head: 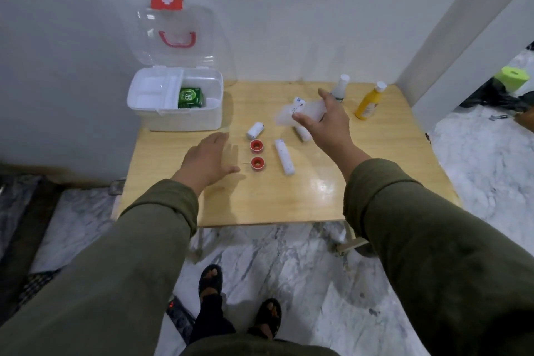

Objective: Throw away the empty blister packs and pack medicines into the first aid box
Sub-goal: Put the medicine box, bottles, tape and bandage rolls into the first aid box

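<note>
Packing seems underway: the right hand [323, 121] grips a blurred white packet [300, 111] above the tabletop [289, 196], the left hand [206, 160] hovers flat with fingers straight. Next, I'd guess, it goes left into the first aid box [176, 101], lid up

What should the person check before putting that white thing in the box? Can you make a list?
1. Clear lid of the white plastic first aid box up: ok.
2. Room beside the green carton inside: ok.
3. Right hand grips the blurry white packet: ok.
4. Packet is medicine, not empty: cannot tell.
5. Left hand open and free: ok.
6. Two red tape rolls on the wooden table, out of the way: ok.
</note>
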Action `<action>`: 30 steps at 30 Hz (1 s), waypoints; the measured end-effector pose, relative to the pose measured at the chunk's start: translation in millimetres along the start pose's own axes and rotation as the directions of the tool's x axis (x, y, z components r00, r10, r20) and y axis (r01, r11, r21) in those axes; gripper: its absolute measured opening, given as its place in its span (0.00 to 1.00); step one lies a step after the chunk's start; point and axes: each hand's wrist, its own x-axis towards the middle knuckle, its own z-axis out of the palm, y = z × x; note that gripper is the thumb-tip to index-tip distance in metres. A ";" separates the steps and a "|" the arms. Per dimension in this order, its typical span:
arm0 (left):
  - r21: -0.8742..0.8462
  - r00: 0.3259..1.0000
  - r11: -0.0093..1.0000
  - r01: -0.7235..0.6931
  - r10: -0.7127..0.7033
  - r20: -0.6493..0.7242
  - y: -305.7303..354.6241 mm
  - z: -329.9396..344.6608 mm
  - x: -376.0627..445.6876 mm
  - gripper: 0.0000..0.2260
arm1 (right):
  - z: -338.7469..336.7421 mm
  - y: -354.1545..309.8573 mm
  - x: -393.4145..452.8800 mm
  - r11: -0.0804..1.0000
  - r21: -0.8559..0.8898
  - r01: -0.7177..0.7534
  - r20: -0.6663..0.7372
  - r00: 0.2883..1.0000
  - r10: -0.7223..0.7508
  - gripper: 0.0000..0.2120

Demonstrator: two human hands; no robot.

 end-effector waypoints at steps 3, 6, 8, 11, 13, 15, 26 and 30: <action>0.008 0.982 1.000 -0.004 0.006 -0.187 -24.7 -29.0 8.4 0.39 | 16.6 -28.7 13.3 0.998 0.033 0.058 0.032 0.998 -0.059 0.39; 0.001 0.964 0.999 0.036 -0.035 -0.264 -53.9 -53.6 18.2 0.42 | 41.1 -55.3 25.7 0.994 0.040 0.102 0.073 0.992 -0.105 0.40; 0.022 0.970 0.997 0.076 -0.068 -0.232 -73.7 -66.7 25.1 0.46 | 60.6 -70.9 34.1 0.992 0.015 0.124 0.112 0.986 -0.125 0.41; 0.031 0.986 0.994 0.104 -0.099 -0.136 -102.0 -79.7 38.2 0.51 | 89.0 -91.1 46.0 0.991 0.001 0.135 0.186 0.974 -0.133 0.42; 0.051 0.993 0.993 0.107 -0.104 -0.060 -117.7 -85.7 49.3 0.54 | 105.9 -101.5 53.4 0.990 -0.021 0.138 0.230 0.965 -0.130 0.43; 0.083 0.995 0.992 0.096 -0.096 -0.005 -129.6 -90.5 60.6 0.57 | 119.7 -109.6 60.5 0.989 -0.056 0.138 0.264 0.957 -0.118 0.43; 0.101 0.988 0.995 0.014 -0.029 0.155 -163.7 -88.8 98.0 0.63 | 166.1 -126.3 81.7 0.929 -0.331 0.163 0.495 0.869 0.024 0.42; 0.095 0.984 0.995 0.012 -0.029 0.178 -162.8 -80.5 97.6 0.64 | 180.9 -124.4 78.0 0.921 -0.350 0.169 0.537 0.842 0.050 0.40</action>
